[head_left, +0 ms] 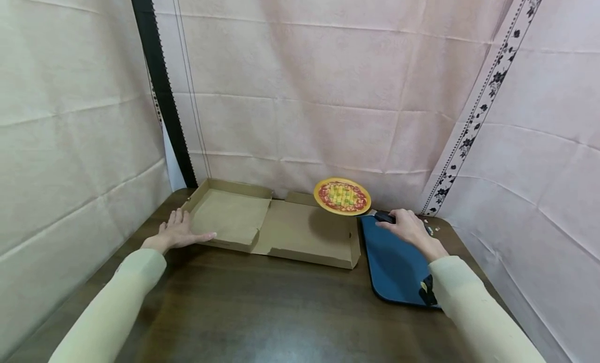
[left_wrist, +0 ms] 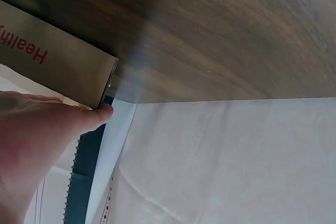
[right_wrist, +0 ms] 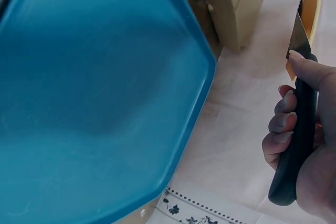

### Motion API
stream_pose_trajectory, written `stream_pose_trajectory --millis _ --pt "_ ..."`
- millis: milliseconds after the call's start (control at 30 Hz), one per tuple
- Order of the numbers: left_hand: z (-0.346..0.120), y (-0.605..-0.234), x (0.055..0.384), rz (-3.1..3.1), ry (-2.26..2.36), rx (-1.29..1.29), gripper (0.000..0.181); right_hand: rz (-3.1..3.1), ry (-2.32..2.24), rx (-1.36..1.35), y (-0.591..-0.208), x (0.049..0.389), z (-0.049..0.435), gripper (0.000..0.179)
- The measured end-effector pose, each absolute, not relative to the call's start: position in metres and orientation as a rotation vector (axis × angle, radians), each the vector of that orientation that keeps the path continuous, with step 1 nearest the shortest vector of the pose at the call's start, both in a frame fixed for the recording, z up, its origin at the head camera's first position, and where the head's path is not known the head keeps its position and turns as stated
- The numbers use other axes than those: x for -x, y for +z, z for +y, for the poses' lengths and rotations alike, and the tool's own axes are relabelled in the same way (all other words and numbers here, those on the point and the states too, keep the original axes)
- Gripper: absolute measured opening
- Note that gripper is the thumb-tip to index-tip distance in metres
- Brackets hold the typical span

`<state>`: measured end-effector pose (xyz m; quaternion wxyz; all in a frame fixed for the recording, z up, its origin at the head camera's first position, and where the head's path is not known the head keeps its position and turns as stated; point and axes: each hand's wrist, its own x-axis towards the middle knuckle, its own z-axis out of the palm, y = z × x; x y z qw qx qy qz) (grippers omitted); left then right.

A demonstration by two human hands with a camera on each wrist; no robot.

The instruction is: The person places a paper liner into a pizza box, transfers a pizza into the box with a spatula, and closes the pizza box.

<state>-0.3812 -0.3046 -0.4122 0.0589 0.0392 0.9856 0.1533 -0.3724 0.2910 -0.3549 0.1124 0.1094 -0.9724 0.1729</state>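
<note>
My right hand [head_left: 409, 228] grips the black handle [right_wrist: 295, 153] of a pizza server, fingers curled round it and thumb along its top. On the metal blade [right_wrist: 299, 39] rests a toy pizza [head_left: 342, 197] with a yellow crust and red and green topping, held up over the right part of the box. An open cardboard pizza box [head_left: 229, 217] lies flat on the table, lid and base side by side. At its left front corner is my left hand [head_left: 175, 234], fingers spread and straight, touching the cardboard. Red lettering shows on the box side [left_wrist: 47, 51] in the left wrist view.
A blue tray [head_left: 396, 264] lies right of the box, under my right forearm. Partly hidden by that sleeve is a small dark object [head_left: 427, 291] on the tray's edge. Pale cloth [head_left: 300, 82] hangs behind and on both sides of the brown table [head_left: 262, 311].
</note>
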Motion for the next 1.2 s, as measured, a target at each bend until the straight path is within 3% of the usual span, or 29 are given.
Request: stream_pose_trajectory --millis 1200 --pt "-0.288 -0.409 0.380 2.969 0.419 -0.088 0.127 -2.902 0.563 -0.438 -0.349 0.399 0.211 0.037"
